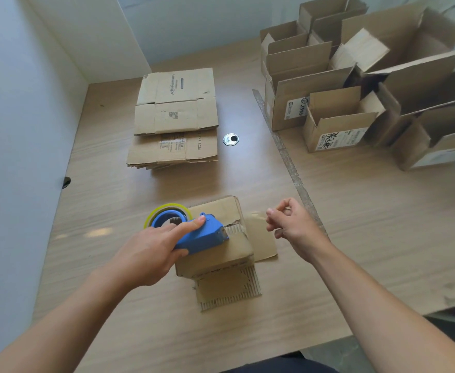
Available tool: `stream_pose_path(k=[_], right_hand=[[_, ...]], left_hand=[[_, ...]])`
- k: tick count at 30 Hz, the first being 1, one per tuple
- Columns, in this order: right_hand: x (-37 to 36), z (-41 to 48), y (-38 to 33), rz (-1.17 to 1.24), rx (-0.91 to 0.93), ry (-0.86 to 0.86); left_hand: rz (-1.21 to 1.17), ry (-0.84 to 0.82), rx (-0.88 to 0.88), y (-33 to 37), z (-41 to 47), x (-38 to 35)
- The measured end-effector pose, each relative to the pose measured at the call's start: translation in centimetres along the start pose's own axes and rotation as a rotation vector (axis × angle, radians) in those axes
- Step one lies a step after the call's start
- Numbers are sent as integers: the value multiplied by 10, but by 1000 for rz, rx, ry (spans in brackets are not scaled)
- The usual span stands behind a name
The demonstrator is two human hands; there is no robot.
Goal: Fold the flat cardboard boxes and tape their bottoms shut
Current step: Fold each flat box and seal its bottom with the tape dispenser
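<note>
A small folded cardboard box (231,254) stands bottom-up near the table's front, its lower flaps splayed out toward me and to the right. My left hand (151,251) grips a blue tape dispenser (196,234) with a clear tape roll, pressed on the box's top seam, index finger stretched along its body. My right hand (291,222) hovers just right of the box, thumb and fingers pinched on the end of a clear tape strip (256,215) that runs from the dispenser. A stack of flat cardboard boxes (175,119) lies further back.
Several folded open boxes (339,122) crowd the table's back right. A metal cable grommet (231,139) sits beside the flat stack. A seam strip (288,160) runs diagonally across the wooden table (108,200). White walls bound the left side and the back.
</note>
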State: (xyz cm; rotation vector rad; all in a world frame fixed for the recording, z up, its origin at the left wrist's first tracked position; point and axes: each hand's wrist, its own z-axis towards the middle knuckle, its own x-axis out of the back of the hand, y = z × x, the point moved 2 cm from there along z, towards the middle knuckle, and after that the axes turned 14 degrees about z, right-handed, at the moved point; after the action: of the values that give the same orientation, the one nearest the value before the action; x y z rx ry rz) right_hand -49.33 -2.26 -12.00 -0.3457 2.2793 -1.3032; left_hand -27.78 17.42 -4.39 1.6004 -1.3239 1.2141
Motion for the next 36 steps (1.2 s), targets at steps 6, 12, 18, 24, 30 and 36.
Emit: stream_pose_path(k=[6, 12, 18, 24, 30, 36], right_hand=[[-6, 18, 20, -150, -89, 81], [-19, 28, 35, -181, -193, 106], [-39, 27, 52, -183, -248, 162], [-39, 11, 35, -514, -15, 155], [-50, 6, 34, -415, 28, -23], [-50, 10, 40, -425, 62, -15]], left_hand=[[8, -1, 28, 1, -1, 3], [3, -26, 27, 2, -1, 3], [28, -37, 23, 5, 0, 6], [38, -14, -4, 2, 0, 2], [37, -30, -19, 3, 0, 6], [-4, 50, -48, -1, -3, 15]])
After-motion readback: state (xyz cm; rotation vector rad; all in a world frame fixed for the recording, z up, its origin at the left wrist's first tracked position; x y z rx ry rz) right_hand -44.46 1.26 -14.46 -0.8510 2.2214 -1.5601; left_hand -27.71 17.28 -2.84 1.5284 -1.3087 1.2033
